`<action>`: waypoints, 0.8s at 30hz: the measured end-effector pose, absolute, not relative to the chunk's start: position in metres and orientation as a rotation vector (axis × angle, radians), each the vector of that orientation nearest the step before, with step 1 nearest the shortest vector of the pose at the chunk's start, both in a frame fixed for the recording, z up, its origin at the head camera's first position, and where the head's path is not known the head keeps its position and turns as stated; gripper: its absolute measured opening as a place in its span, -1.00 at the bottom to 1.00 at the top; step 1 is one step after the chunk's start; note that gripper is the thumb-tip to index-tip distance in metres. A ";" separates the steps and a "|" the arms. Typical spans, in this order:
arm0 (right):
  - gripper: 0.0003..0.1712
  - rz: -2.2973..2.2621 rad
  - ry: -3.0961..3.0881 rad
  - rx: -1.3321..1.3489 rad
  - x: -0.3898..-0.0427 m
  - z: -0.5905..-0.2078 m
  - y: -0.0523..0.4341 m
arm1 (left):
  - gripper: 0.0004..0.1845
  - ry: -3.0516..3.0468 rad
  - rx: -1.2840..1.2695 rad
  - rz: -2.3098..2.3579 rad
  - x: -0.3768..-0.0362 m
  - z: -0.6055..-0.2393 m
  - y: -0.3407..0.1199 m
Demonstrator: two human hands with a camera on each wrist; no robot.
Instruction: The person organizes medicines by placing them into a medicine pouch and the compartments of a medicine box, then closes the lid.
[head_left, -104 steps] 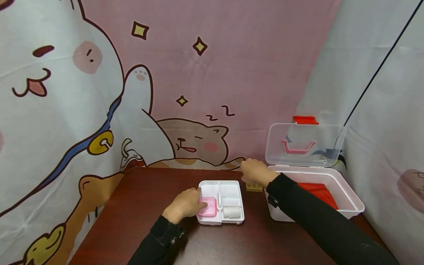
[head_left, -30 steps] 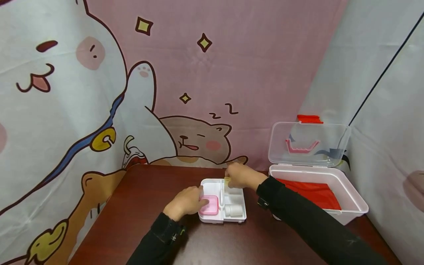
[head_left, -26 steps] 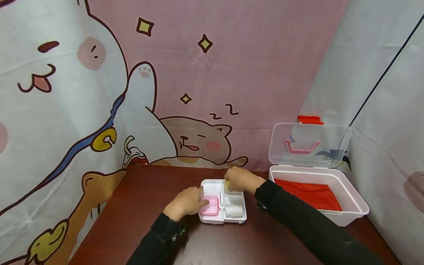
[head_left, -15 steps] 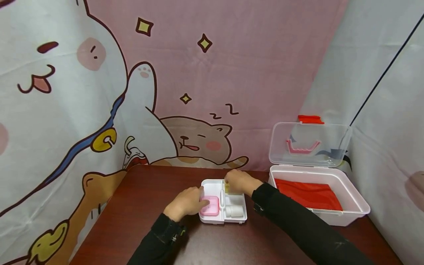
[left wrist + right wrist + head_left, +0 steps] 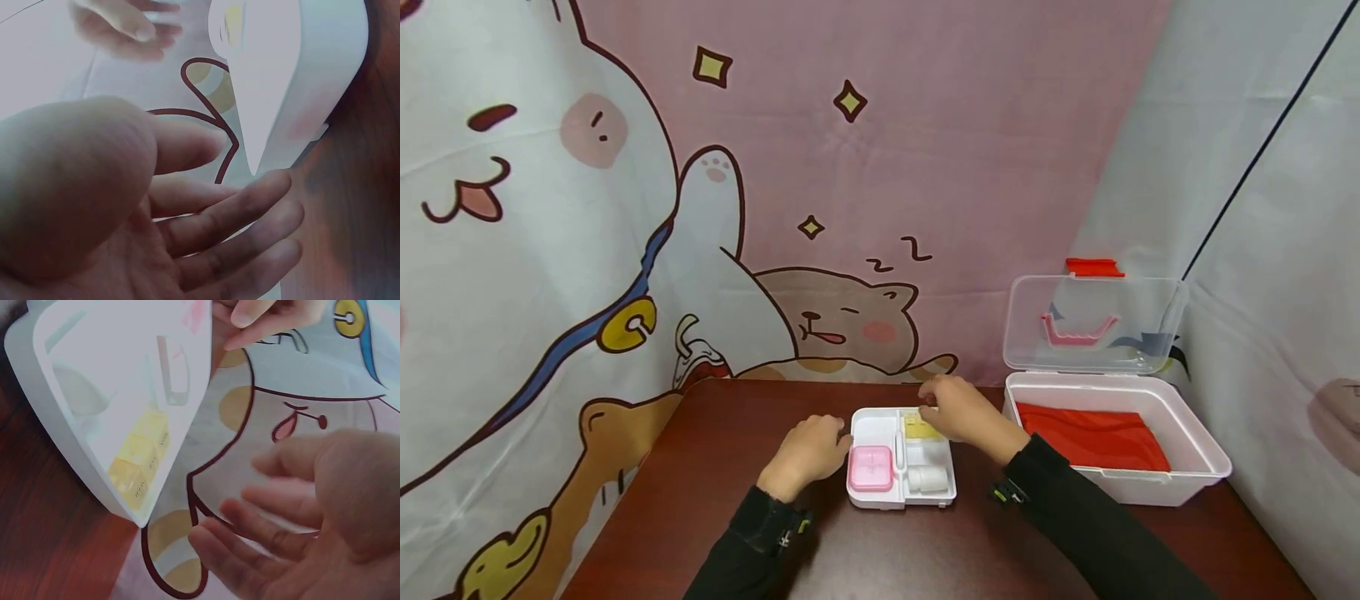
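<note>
Backdrop, head view: a pink and white cartoon-cat curtain [image 5: 625, 208] hangs behind a dark red-brown wooden table [image 5: 715, 467].
Head view, hands: the left hand [image 5: 808, 450] rests with relaxed fingers just left of the white compartmented plastic tray [image 5: 901, 498], holding nothing; the right hand [image 5: 962, 412] hovers open over the tray's far right corner.
Head view, items: the small yellow translucent pill box [image 5: 919, 427] lies in the compartment just under the right fingertips; a pink square lidded box [image 5: 871, 468] and a white cylinder [image 5: 928, 479] lie nearer the person.
Right of the right hand: an open white storage box with a clear lid [image 5: 1187, 454], red cloth [image 5: 1093, 429] inside.
Left wrist view: fingers spread loose beside the tray's edge.
Right wrist view: palm open, fingers wide, yellow box seated in the tray's corner compartment.
Doing it well: I judge the box should lie flat in its compartment before the hand clears away.
Change: half a second ago the right hand pinched the yellow box and the left touched the pink one; both have let go.
</note>
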State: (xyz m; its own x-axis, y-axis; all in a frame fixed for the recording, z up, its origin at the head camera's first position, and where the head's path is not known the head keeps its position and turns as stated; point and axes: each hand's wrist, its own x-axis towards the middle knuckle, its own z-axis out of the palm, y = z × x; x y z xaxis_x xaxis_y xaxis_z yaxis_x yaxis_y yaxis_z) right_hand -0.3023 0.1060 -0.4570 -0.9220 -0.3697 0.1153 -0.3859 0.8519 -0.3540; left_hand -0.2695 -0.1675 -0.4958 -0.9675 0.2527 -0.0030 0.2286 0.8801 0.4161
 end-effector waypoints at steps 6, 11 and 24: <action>-0.63 0.621 -2.968 0.313 -0.285 -0.459 0.119 | -0.57 3.092 0.319 0.688 -0.270 -0.495 -0.168; -0.60 0.613 -3.049 0.172 -0.274 -0.473 0.126 | -0.60 3.108 0.272 0.684 -0.271 -0.498 -0.163; -0.74 1.232 -3.027 0.043 -0.261 -0.509 0.129 | -0.80 3.037 0.209 0.713 -0.269 -0.508 -0.150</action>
